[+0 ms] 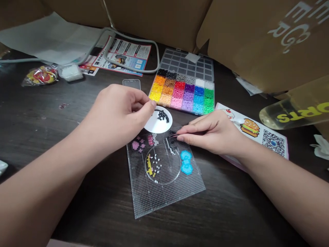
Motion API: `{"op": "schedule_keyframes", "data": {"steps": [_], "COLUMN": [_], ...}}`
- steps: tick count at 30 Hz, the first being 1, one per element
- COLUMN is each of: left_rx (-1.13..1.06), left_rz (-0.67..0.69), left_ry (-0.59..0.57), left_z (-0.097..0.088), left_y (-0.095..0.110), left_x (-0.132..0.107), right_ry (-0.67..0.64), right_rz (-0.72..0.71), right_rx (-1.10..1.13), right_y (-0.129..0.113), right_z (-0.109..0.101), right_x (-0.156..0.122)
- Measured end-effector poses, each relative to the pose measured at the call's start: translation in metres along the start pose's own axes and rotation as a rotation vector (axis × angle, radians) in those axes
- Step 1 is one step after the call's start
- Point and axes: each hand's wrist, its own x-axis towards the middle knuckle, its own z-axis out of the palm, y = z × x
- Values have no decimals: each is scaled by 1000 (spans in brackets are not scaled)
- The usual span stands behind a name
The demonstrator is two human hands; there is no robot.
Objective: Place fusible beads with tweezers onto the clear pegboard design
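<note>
Bead placing on pegboard [164, 195]: right hand [213, 132] fingers gripping tweezers [177, 135], left hand [118, 113] fingers pinched shut beyond it; next likely needing steady peg alignment.

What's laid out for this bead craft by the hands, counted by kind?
Pegboards: 2, the square pegboard and the round pegboard lying on it
Bead box: 1
White dish with black beads: 1
Tweezers: 1, pinched in the right hand
Total: 5
</note>
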Motion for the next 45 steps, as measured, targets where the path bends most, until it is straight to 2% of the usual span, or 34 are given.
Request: {"op": "schedule_keyframes", "data": {"steps": [12, 17, 22, 24, 34, 37, 42, 45], "left_rx": [-8, 9, -29, -44, -93, -80, -40, -42], "left_rz": [28, 16, 4, -7, 7, 4, 31, 8], "left_ry": [11, -15, -55, -67, -77, -65, -18, -19], "left_z": [1, 3, 5, 6, 9, 8, 5, 5], "left_y": [-1, -1, -2, -2, -2, -2, -3, 0], "left_x": [0, 0, 2, 2, 0, 0, 0, -1], "right_ry": [-8, 31, 180, 201, 223, 176, -66, -127], "right_rz": [-59, 19, 159, 184, 191, 168, 24, -56], "right_rx": [-29, 29, 275, 350, 343, 305, 119, 96], "right_y": [1, -2, -12, -15, -15, -13, -8, -6], "right_z": [1, -1, 1, 4, 6, 2, -4, -6], "right_x": [1, -2, -5, -4, -5, -10, -15, -16]}}
